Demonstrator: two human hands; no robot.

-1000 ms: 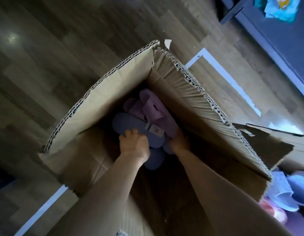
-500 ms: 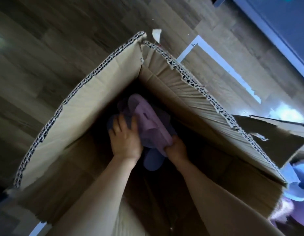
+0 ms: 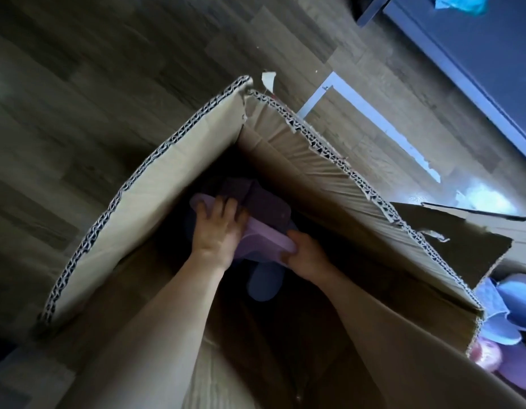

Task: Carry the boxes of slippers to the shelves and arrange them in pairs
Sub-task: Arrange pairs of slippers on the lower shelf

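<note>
Wood-plank floor [image 3: 78, 113] spreads beyond the far and left walls of the tall cardboard box [image 3: 167, 202], and a white tape line [image 3: 373, 125] runs past its far-right wall. The box's mouth is wide, its corrugated rims ragged, and a torn flap [image 3: 450, 246] juts out from its right side. Both forearms reach down between the walls with room on either side.

Deep in the box's far corner lie the lilac slippers [image 3: 264, 240]. The left hand [image 3: 217, 231] lies on top of them, fingers spread and bent, seemingly clasping them. The right hand [image 3: 307, 258] curls round their near edge. A blue slipper [image 3: 264, 281] pokes out beneath, between the wrists.

The box floor is lost in shadow. Outside the box's right wall, more slippers [image 3: 515, 305] are cut off by the frame.
</note>
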